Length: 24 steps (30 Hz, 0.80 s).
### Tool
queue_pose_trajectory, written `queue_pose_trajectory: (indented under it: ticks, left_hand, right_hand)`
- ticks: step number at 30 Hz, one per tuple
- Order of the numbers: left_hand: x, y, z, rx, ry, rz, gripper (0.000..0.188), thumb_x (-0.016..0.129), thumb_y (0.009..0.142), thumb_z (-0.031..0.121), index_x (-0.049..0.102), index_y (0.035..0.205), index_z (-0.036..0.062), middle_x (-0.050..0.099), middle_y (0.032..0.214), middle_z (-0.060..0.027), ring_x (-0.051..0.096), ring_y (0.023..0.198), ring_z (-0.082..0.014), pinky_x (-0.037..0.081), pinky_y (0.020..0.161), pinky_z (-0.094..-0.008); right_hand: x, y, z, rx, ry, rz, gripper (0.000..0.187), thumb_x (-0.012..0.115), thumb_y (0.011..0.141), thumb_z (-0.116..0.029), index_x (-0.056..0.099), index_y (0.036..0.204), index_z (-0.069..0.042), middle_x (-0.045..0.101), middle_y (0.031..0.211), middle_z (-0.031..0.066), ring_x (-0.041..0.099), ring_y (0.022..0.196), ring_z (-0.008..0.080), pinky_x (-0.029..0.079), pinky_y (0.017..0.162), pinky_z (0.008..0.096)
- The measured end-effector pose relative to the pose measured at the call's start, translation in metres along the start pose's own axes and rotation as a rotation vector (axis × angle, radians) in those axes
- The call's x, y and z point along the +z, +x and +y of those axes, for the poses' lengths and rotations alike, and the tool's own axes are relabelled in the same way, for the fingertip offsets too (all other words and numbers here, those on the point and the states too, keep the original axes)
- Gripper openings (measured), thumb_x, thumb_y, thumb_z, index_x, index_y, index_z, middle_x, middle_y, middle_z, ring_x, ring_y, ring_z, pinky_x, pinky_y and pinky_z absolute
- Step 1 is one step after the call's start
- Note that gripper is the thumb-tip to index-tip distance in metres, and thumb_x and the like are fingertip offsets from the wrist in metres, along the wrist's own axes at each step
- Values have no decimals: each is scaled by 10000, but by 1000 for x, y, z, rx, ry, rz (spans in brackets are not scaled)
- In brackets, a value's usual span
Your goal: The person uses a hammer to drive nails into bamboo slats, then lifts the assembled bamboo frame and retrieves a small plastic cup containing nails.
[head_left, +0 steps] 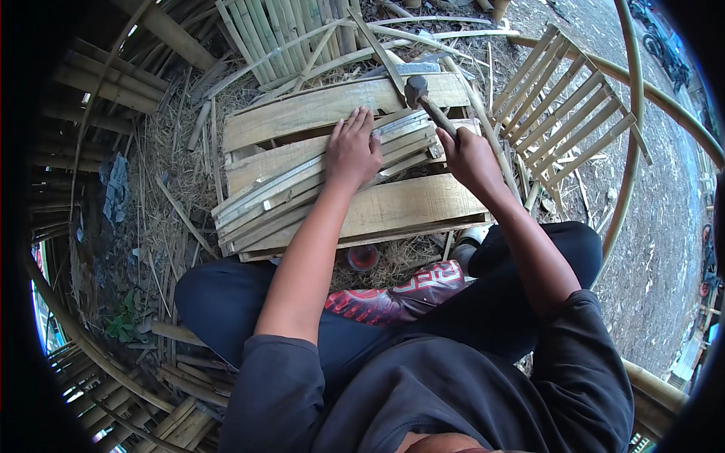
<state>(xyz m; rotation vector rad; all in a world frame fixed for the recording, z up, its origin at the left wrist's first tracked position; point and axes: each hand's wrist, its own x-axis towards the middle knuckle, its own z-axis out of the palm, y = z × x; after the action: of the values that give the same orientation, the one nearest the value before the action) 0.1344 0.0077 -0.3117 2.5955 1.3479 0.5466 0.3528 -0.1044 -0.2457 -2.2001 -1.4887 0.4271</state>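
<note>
dry straw and wood scraps litter the ground [174,170] around the work, giving way to a grey, rough pavement [649,279] along the right side of the frame. at the upper left, thick bamboo poles [113,87] lie in the shade; below them, at centre left, is a crumpled bluish cloth or sheet [117,189], and at the lower left a small green plant [121,326].

toward the middle of the frame, a low platform of pale boards [302,113] sits before the person, with gaps between its planks. a bundle of thin slats [276,198] lies slantwise across it, from the platform's lower left up to its right part. the left hand [353,151] rests on the bundle, palm down, fingers stretched out and close together. just below the platform, near the centre of the frame, is a red round container [363,258], with a red printed item [400,294] beneath it, its kind unclear.

right of centre, the right hand [472,158] has its fingers wrapped round the handle of a hammer [429,103]. its head is raised toward the upper boards; i cannot tell whether it touches anything. farther right, at the upper right, stands a slatted bamboo frame [568,106], tilted.
</note>
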Motion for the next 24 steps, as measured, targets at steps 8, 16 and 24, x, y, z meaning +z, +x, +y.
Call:
queue_pose_trajectory:
  ticks: [8, 16, 24]
  left_hand:
    - [0, 0, -3, -4, -4, 10, 577, 498, 1004, 253, 486, 1533, 24, 467, 1614, -140, 407, 1517, -252, 264, 1277, -425]
    - [-2, -1, -3, 4, -9, 10, 566, 491, 1003, 242, 501, 1518, 10, 480, 1601, -152, 416, 1511, -249, 269, 1277, -423]
    - [-2, 1, -4, 16, -15, 19, 563, 490, 999, 236, 507, 1514, 8, 485, 1596, -155, 423, 1506, -257, 270, 1276, -421]
  right_hand:
    - [-14, 3, -12, -23, 120, 109, 572, 541, 1065, -457, 633, 919, 89, 675, 822, 354, 682, 839, 538, 517, 775, 596]
    - [-12, 4, -11, -67, 107, 187, 528, 577, 1057, -425, 619, 877, 69, 656, 745, 343, 664, 783, 555, 524, 740, 593]
    - [-14, 5, -3, 108, 216, 74, 598, 556, 1064, -469, 633, 871, 92, 660, 805, 361, 677, 819, 534, 510, 756, 574]
